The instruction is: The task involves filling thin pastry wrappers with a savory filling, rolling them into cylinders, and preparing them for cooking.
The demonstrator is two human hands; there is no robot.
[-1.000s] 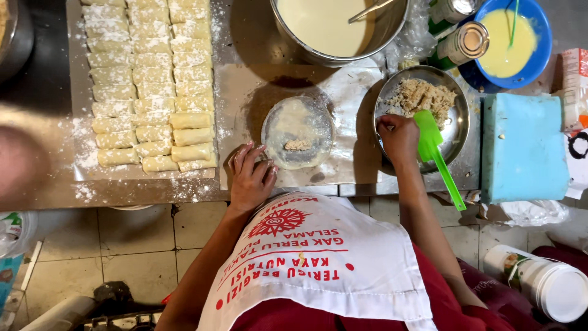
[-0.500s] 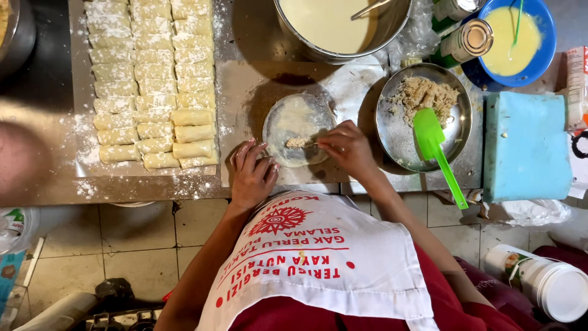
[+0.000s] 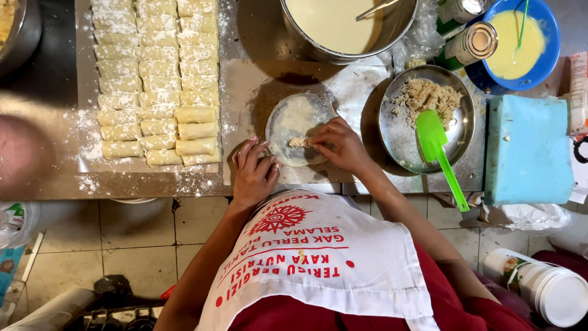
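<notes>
A thin round wrapper (image 3: 297,119) lies flat on the metal counter (image 3: 257,79). My right hand (image 3: 340,146) rests on the wrapper's near edge, fingers pressing a small lump of filling (image 3: 299,142) onto it. My left hand (image 3: 254,171) lies on the counter just left of the wrapper, fingers spread, holding nothing. To the right stands a metal pan (image 3: 401,138) with crumbly filling (image 3: 427,97) and a green spatula (image 3: 441,153) leaning in it.
Rows of floured rolls (image 3: 153,79) cover a tray at the left. A big pot of pale batter (image 3: 334,24) stands behind. A blue bowl of yellow liquid (image 3: 520,40), two tins (image 3: 471,43), a light blue block (image 3: 527,150) and a white jar (image 3: 551,291) are at the right.
My right hand left the filling pan and came left to the wrapper, setting a lump of filling on it. The left hand stayed on the counter.
</notes>
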